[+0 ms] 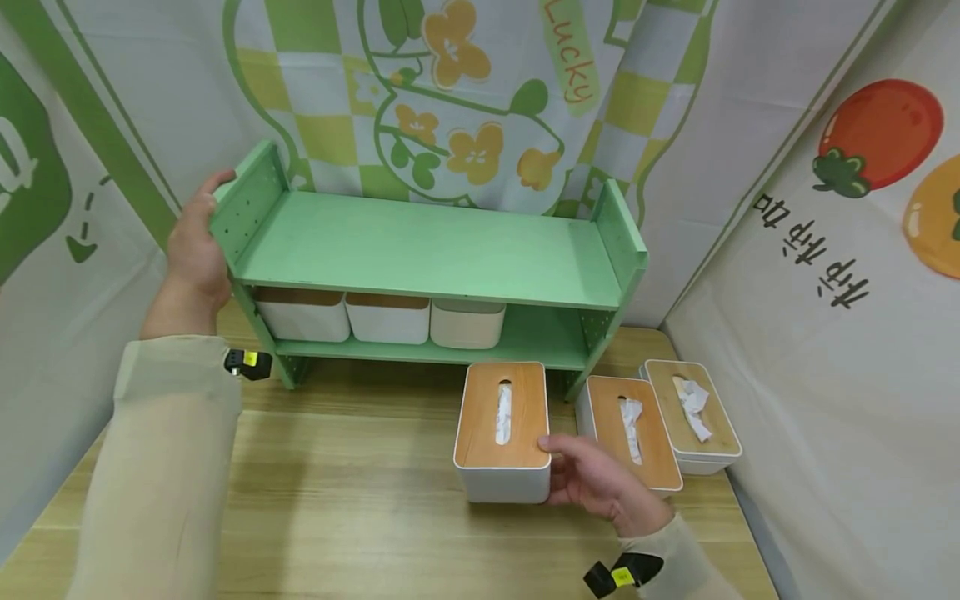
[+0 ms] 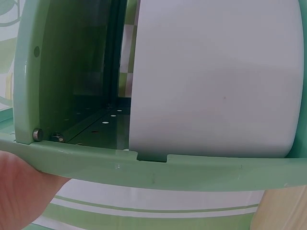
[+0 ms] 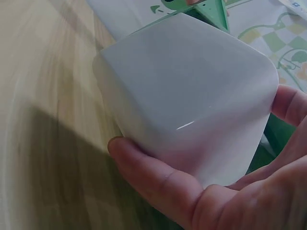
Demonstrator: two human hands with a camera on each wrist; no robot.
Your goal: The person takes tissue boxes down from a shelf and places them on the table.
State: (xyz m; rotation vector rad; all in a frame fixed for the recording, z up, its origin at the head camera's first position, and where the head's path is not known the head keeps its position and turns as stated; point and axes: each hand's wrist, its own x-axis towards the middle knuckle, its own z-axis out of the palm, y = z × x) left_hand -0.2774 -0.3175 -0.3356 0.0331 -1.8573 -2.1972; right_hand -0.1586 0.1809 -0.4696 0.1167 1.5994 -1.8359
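Note:
My left hand (image 1: 197,258) holds the left side panel of a green two-tier shelf (image 1: 427,246) near its upper edge. In the left wrist view, part of that hand (image 2: 26,191) lies against the panel's edge, beside a white box (image 2: 216,86) inside the shelf. My right hand (image 1: 600,483) grips a white tissue box with a wood-look lid (image 1: 480,425) by its right side, in front of the shelf. Its thumb lies at the lid's edge. White tissue shows in the lid's slot. The right wrist view has fingers and thumb around the box's white body (image 3: 192,96).
Two more tissue boxes, one with an orange-brown lid (image 1: 609,417) and one with a paler lid (image 1: 720,429), stand on the wooden table (image 1: 360,517) at the right. Three boxes, the leftmost white (image 1: 303,321), line the lower tier. Printed curtains (image 1: 795,400) hang around the table.

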